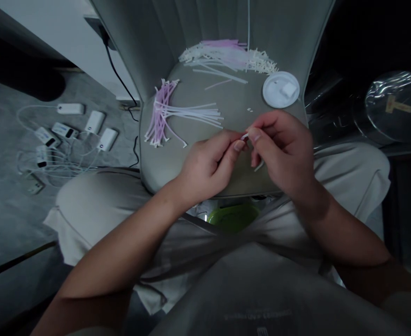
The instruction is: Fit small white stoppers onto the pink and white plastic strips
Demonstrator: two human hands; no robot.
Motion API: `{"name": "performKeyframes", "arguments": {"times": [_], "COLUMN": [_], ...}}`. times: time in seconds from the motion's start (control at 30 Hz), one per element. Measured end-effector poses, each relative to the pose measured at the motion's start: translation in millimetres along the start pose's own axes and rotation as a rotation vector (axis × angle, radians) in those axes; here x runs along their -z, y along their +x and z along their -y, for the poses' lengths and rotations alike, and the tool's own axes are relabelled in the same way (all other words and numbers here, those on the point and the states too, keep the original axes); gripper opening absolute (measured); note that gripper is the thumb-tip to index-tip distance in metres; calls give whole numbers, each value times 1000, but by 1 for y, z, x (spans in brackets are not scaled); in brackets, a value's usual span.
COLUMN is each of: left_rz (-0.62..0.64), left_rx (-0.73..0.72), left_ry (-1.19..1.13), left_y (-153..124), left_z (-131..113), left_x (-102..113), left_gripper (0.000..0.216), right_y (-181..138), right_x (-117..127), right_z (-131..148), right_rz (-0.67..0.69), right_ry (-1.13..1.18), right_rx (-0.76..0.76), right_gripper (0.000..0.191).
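Observation:
My left hand point(210, 163) and my right hand point(282, 151) meet over the front of the seat, each closed in a thumb-and-finger pinch. Between their fingertips shows a small white piece point(245, 136), mostly covered by the fingers. A thin pale stick point(259, 165) pokes out below my right hand; its other end is hidden. Left of the hands lies a bundle of purple sticks with white forked tips point(161, 112), with several plain white sticks point(194, 113) lying across it. Two or three tiny white bits point(250, 110) rest just beyond my right hand.
A grey padded chair point(191, 172) forms the work surface. At its back lies a pile of white and purple sticks point(226, 55), beside a round white lid point(270, 91) holding a small white block. White power banks point(94, 122) and cables lie on the floor at left. Something green point(231, 218) sits below the seat.

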State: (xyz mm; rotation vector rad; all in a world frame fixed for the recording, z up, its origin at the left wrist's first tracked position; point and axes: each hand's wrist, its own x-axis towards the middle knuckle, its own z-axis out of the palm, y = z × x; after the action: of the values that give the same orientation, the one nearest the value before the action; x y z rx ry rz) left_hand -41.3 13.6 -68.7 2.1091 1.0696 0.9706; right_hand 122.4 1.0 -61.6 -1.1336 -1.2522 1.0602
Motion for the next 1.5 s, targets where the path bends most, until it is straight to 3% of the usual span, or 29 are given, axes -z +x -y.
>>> {"name": "performKeyframes", "arguments": {"times": [0.4,0.67,0.9,1.17,1.5], "left_rz": [3,-12,-31,-36,-15], "left_rx": [10,-69,-88,-69,-78], "left_ry": [-93,-123,-67,-27,-61], "left_y": [0,1,3,2,3], "left_z": [-1,3,5,8,11], "left_x": [-1,-3,-4,-5,-5], "left_gripper": [31,26,26,30,24], "right_y": [10,14,10,8,13], "right_x": [2,2,4,3,1], "right_z": [-4,-6,-11,-15,-24], "right_rz": [102,188,65,31,-61], "right_ry": [136,152,96,168,139], "right_rx": [-125,-183,-118,-42,-37], "right_gripper": [24,34,24,15,25]}}
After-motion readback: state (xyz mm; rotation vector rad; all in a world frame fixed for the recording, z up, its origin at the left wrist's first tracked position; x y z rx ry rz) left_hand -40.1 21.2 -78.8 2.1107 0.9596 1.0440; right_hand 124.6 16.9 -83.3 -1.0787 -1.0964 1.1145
